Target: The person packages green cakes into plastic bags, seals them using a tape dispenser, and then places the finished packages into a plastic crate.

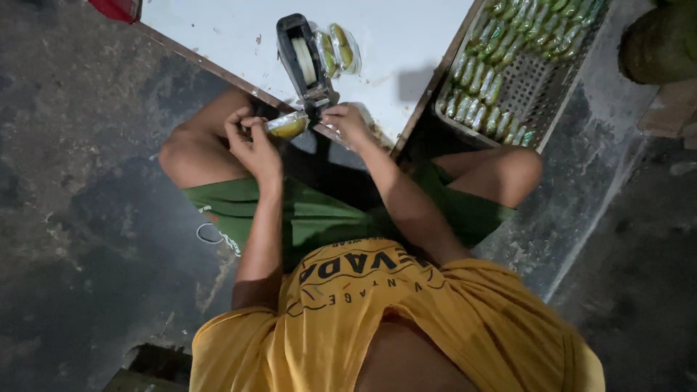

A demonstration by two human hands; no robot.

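My left hand (250, 141) holds a small clear-wrapped yellow-green food packet (287, 125) by its end, just in front of a black tape dispenser (306, 62) with a white tape roll. At the dispenser's near end, my right hand (347, 122) has its fingers closed; I cannot tell whether it pinches the tape or the packet's other end. Two more wrapped packets (337, 49) lie on the white board (406, 43) right of the dispenser.
A perforated metal tray (534, 83) at the upper right carries rows of several green wrapped pieces. My bare knees and green shorts are below the board. Dark concrete floor surrounds me; a red object (116, 9) sits at the top left.
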